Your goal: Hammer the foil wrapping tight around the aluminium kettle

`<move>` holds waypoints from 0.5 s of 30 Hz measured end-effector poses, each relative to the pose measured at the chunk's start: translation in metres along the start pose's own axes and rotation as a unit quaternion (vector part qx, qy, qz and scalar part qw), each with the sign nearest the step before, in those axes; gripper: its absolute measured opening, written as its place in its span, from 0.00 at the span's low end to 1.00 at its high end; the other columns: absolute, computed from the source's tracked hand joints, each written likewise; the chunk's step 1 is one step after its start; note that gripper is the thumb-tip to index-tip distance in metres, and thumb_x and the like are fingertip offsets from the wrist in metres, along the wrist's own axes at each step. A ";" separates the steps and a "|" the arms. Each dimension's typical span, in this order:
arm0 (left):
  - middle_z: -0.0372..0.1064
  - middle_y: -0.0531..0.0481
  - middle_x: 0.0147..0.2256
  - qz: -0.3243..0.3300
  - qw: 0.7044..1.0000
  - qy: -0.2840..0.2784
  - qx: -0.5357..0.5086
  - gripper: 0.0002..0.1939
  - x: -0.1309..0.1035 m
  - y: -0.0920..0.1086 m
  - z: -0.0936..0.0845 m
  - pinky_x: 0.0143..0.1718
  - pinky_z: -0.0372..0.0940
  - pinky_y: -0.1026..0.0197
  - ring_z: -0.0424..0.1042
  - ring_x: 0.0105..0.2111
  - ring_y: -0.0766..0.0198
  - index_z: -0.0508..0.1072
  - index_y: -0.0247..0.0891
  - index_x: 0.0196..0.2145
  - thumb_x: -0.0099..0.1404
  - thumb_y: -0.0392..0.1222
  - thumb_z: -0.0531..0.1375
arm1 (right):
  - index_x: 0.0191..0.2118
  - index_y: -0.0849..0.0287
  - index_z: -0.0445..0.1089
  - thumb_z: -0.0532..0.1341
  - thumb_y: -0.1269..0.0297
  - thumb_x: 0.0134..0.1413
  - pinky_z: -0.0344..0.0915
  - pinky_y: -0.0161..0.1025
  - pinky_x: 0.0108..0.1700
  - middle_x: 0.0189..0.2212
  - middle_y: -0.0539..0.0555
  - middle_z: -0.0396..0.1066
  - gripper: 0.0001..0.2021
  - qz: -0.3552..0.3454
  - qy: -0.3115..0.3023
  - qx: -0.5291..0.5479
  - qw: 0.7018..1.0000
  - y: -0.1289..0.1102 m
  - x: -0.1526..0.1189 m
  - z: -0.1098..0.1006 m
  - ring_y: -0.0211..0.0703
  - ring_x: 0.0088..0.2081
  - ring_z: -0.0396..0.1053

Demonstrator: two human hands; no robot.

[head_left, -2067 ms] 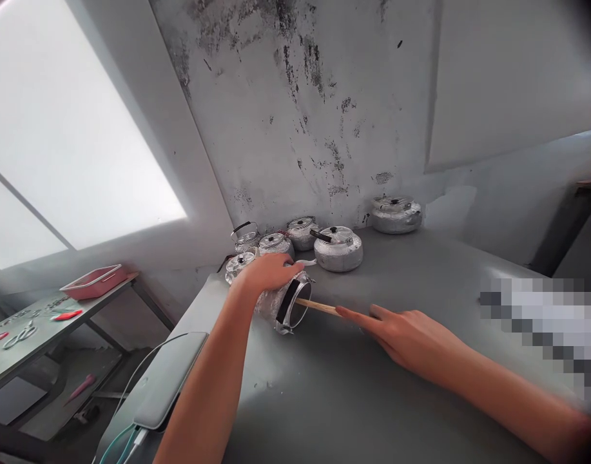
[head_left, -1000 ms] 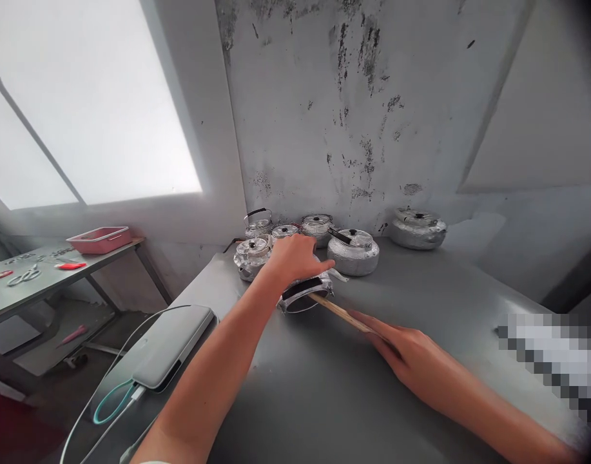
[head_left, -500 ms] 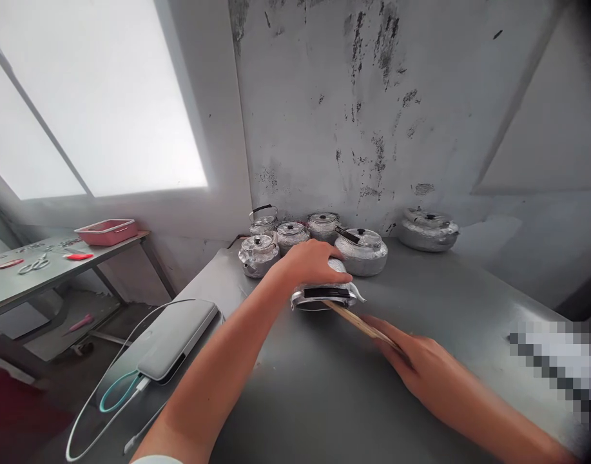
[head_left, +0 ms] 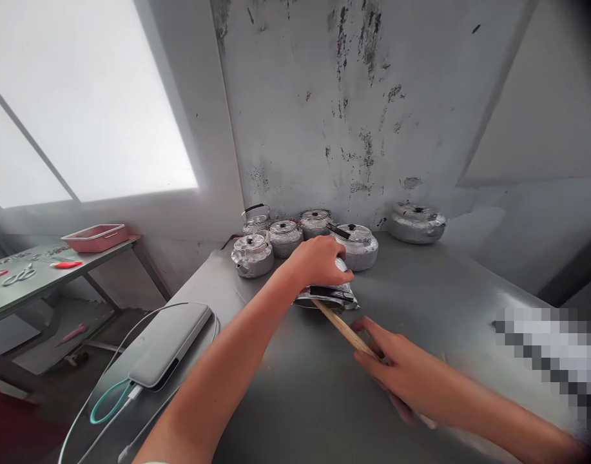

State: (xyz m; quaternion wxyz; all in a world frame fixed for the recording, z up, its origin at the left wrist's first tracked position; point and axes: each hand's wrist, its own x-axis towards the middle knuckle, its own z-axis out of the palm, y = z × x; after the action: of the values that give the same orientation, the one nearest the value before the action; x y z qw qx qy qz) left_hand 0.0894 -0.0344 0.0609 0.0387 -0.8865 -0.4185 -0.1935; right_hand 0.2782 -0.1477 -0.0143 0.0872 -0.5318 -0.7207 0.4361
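Note:
My left hand [head_left: 321, 261] is closed on a silver kettle [head_left: 307, 296], which lies tipped on the grey table with its mouth and black handle facing me. A wooden stick [head_left: 341, 328] is held in my right hand [head_left: 392, 361], its far end reaching into the kettle's mouth. That end is hidden inside. Just behind my left hand stands a wide silver kettle [head_left: 360, 251] with a black-knobbed lid, and a smaller spouted one [head_left: 251, 258] stands to the left.
More silver kettles stand by the wall, one [head_left: 417, 224] at the back right. A grey power bank [head_left: 169, 345] with cables lies on the table's [head_left: 295, 399] left. A side table holds a pink basket [head_left: 96, 240] and scissors [head_left: 19, 275].
The camera view has shifted slightly to the right. My right hand's fingers have changed their hold on the stick, and the kettle under my left hand has turned a little.

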 end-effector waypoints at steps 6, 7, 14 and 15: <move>0.78 0.50 0.36 -0.048 0.999 0.018 -0.016 0.11 0.007 0.000 0.001 0.44 0.68 0.57 0.75 0.39 0.55 0.79 0.43 0.36 0.60 0.47 0.58 | 0.39 0.54 0.56 0.51 0.65 0.58 0.57 0.32 0.14 0.16 0.41 0.61 0.04 0.035 -0.086 0.137 0.986 -0.016 0.021 0.010 0.38 0.10 0.61; 0.79 0.51 0.36 -0.056 0.998 0.015 -0.019 0.11 0.007 0.000 0.000 0.45 0.68 0.57 0.75 0.40 0.55 0.79 0.44 0.36 0.59 0.46 0.59 | 0.38 0.54 0.55 0.51 0.65 0.58 0.56 0.32 0.14 0.16 0.41 0.61 0.02 0.040 -0.085 0.154 0.984 -0.017 0.026 0.013 0.37 0.10 0.61; 0.79 0.56 0.44 -0.027 0.995 -0.026 -0.093 0.17 0.000 -0.012 -0.006 0.50 0.67 0.63 0.75 0.45 0.59 0.80 0.46 0.45 0.60 0.42 0.56 | 0.32 0.55 0.55 0.51 0.68 0.56 0.54 0.30 0.12 0.21 0.42 0.59 0.02 0.060 -0.002 0.224 0.973 -0.014 0.037 0.026 0.28 0.12 0.53; 0.79 0.56 0.45 -0.025 0.995 -0.024 -0.096 0.18 0.000 -0.014 -0.005 0.51 0.66 0.63 0.75 0.45 0.59 0.80 0.46 0.45 0.61 0.42 0.56 | 0.32 0.55 0.55 0.50 0.67 0.58 0.54 0.29 0.12 0.20 0.42 0.57 0.03 0.059 0.005 0.228 0.972 -0.014 0.036 0.026 0.28 0.12 0.51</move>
State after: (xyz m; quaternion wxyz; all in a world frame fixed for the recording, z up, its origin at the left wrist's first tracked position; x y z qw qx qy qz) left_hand 0.0776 -0.0268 0.0642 -0.0619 -0.8799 -0.4206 -0.2120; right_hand 0.2387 -0.1320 -0.0323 0.1834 -0.5418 -0.5691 0.5907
